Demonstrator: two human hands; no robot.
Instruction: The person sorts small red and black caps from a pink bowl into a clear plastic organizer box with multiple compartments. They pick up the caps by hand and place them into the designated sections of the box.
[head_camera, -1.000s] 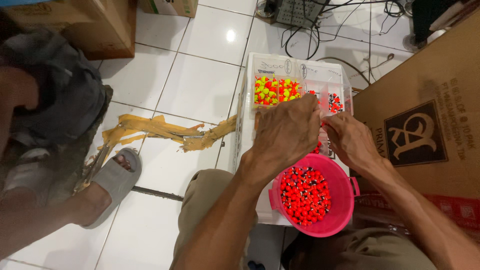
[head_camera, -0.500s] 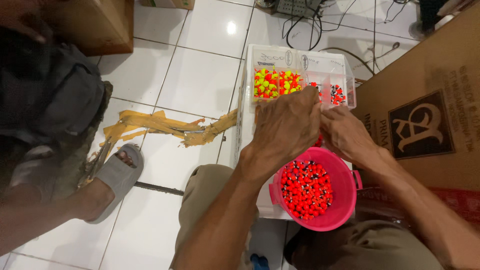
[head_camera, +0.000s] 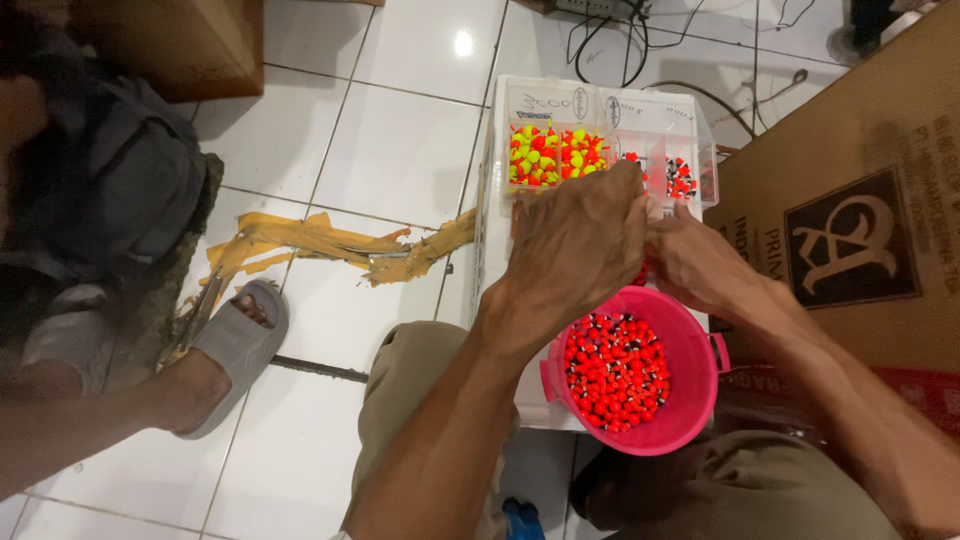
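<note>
Beads (head_camera: 617, 372), tiny red-and-black ones, fill my pink bucket (head_camera: 690, 415) by my knee; light, hard, probably rolly, so I'd pinch them one at a time; my left hand (head_camera: 575, 245) and right hand (head_camera: 700, 262) are bunched fingertip to fingertip over the clear divided box (head_camera: 600, 110), can't tell what's pinched; cardboard carton (head_camera: 850, 220) crowds the right, someone's sandalled foot (head_camera: 235, 350) on the left.

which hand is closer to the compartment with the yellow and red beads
Left. The left hand hovers over the clear divided box just below and right of the yellow and red beads, its fingertips almost beside them. The right hand sits farther right, nearer the pink bucket.
</note>
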